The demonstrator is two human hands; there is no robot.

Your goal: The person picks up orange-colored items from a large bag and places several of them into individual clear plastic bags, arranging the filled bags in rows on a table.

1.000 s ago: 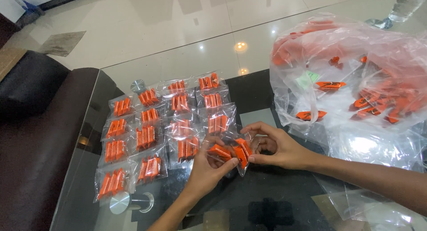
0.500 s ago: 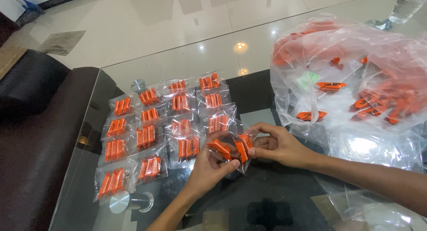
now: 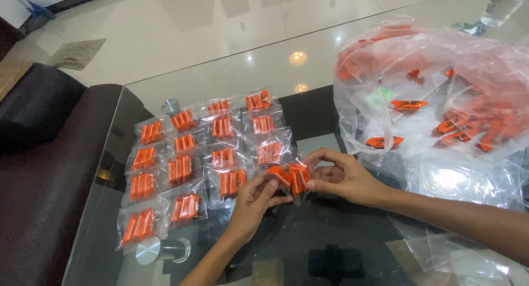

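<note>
Orange foil-wrapped sachets (image 3: 290, 178) in a small clear plastic pouch, splayed apart a moment ago, now sit bunched upright between the left hand (image 3: 254, 200) and right hand (image 3: 343, 177), both pinching it above the glass table (image 3: 330, 236) beside the rows of filled pouches (image 3: 204, 154).

- One camera only, worn on the person's head, so no second view shares anything.
- It looks steeply down and forward over a glass table (image 3: 308, 66).
- Both hands sit near, low in the middle: left hand (image 3: 250, 206), right hand (image 3: 344, 178).
- Rows of small packets (image 3: 182, 167) lie to the left, a big clear bag (image 3: 441, 93) at the upper right.
- A dark sofa (image 3: 38, 154) fills the left edge, tiled floor (image 3: 209, 22) the top.
</note>
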